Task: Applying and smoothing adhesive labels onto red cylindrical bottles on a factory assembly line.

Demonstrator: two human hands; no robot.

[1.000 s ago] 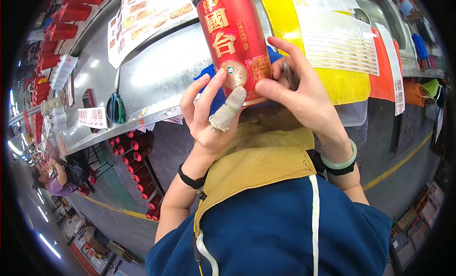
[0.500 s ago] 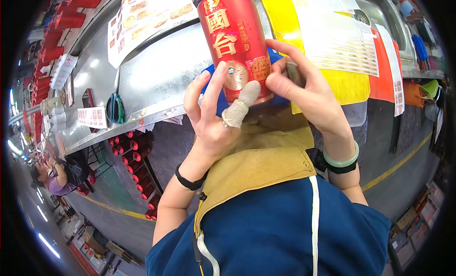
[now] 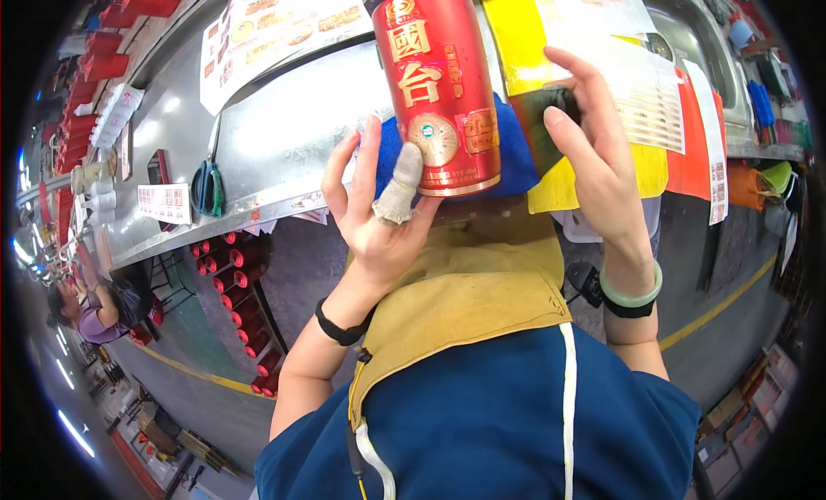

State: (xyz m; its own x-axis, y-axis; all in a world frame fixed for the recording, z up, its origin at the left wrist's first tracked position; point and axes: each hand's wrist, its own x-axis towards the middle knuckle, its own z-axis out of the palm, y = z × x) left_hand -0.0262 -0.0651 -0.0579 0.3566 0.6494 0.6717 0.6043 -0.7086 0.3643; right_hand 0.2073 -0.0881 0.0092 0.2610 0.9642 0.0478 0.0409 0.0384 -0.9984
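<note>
A red bottle [image 3: 452, 95] with gold lettering and a round gold emblem lies on a blue cloth [image 3: 516, 147], its base toward me. My left hand [image 3: 379, 229] grips it by the lower left side. A pale fabric cot covers one finger, which presses on the bottle, while the thumb is at the base and two other fingers stick up beside it. Just right of the bottle, apart from it, my right hand [image 3: 598, 151] pinches a dark, flat, flexible-looking piece [image 3: 544, 126]. I cannot make out exactly what that piece is.
Printed label sheets [image 3: 275, 35] and green-handled scissors [image 3: 207, 188] lie on the metal table at left. Yellow folders [image 3: 594, 177] with striped strips are at right, near a metal sink [image 3: 688, 22]. Red bottles [image 3: 248, 315] stand below the table. Another person [image 3: 95, 306] sits far left.
My right hand has drawn away from the bottle to the right, and the dark piece in it now shows more fully. The cotted finger has shifted lower left on the bottle.
</note>
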